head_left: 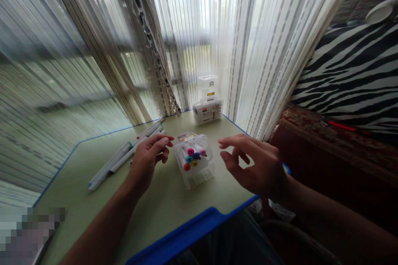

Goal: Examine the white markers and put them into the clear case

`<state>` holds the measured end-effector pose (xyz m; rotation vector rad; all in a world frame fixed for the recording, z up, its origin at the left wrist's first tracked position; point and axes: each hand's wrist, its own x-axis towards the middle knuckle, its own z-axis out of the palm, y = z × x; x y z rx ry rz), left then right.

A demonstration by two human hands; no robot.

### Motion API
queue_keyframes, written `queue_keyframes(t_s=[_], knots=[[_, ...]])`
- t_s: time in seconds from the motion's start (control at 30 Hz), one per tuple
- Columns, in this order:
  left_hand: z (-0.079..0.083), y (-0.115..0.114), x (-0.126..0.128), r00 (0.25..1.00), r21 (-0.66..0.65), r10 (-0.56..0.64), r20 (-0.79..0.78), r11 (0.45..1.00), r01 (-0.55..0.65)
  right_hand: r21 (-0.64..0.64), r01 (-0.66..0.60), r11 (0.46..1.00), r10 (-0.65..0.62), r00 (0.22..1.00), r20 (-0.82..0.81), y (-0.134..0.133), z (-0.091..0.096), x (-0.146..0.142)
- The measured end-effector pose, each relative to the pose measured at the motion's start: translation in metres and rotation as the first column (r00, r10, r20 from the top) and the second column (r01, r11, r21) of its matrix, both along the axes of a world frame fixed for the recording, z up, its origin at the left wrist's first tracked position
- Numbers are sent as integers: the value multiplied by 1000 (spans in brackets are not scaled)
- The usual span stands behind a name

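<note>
Six bright-capped markers [195, 156], clear case [200, 177]

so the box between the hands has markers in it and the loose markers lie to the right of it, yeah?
Not quite: the head view shows the loose markers to the left of the box. The box does sit between the left hand and right hand, with markers in it.

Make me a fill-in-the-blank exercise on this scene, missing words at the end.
1. The loose markers lie to the ____ of the clear box between the hands.
2. The right hand, apart from the clear box, holds ____.
3. The near rim of the table is coloured ____.
4. The zebra-striped fabric is black and ____.

Missing words: left; nothing; blue; white.
</note>
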<state>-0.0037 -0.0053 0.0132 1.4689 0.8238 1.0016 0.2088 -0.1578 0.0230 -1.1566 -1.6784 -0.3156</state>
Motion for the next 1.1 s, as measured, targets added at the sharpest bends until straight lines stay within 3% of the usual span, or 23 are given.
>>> queue_keyframes(t_s=[0.13,0.23,0.33,0.43,0.73,0.9,1.03,1.1], knots=[[-2,2,-4,967,269,77,-241,963,-10,-213,29,977,-50,994,-96,-2,-21,15],[-4,2,-5,908,486,108,-404,867,113,-447,-21,894,-27,994,-102,-4,-35,20],[-6,2,-5,868,602,133,-479,770,214,-555,-67,829,34,997,-71,-4,-43,19],[-8,2,-4,862,648,128,-490,715,262,-583,-97,806,78,995,-58,2,-42,14],[-10,-1,-2,856,706,165,-490,651,279,-621,-113,776,93,994,-64,20,-41,3],[-15,1,-2,882,747,178,-436,618,245,-694,-173,699,70,982,-174,15,-39,9],[-17,3,-2,890,758,207,-407,621,202,-710,-258,655,80,958,-275,9,-36,18],[-18,2,-2,890,757,212,-404,624,195,-722,-330,608,63,926,-371,8,-36,21]])
